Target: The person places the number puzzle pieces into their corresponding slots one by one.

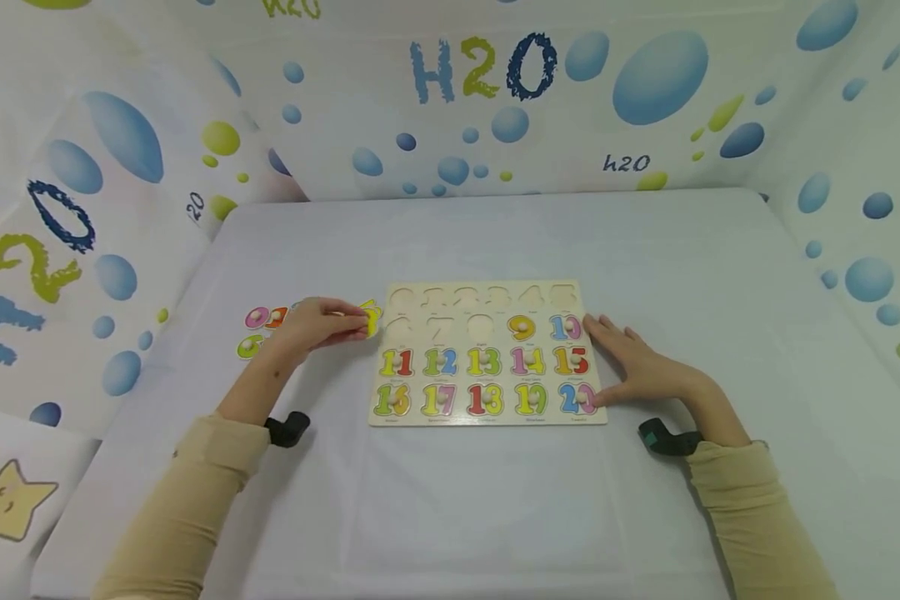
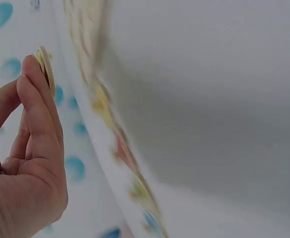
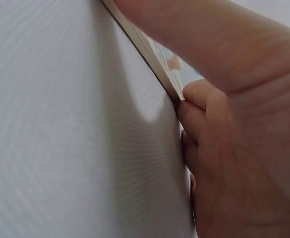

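Note:
My left hand (image 1: pixel 318 327) pinches a yellow number puzzle piece (image 1: pixel 372 322) between thumb and fingertips, just left of the puzzle board (image 1: pixel 487 292). In the left wrist view the piece (image 2: pixel 46 72) appears nearly edge-on, and its digit is hidden. The wooden board holds colourful knobbed number pieces from 9 to 20. Its top row and the first three places below that are bare recesses. At the board's right edge rests my right hand (image 1: pixel 637 367), fingers spread, with the thumb by the 20 piece (image 1: pixel 577 398). The right wrist view shows fingertips against the board's side (image 3: pixel 152 59).
Loose number pieces lie on the white-covered table left of the board, among them a pink one (image 1: pixel 257 317), an orange one (image 1: pixel 277 317) and a green one (image 1: pixel 250 346). My left hand partly covers this group. A patterned cloth (image 1: pixel 330 100) hangs behind the table.

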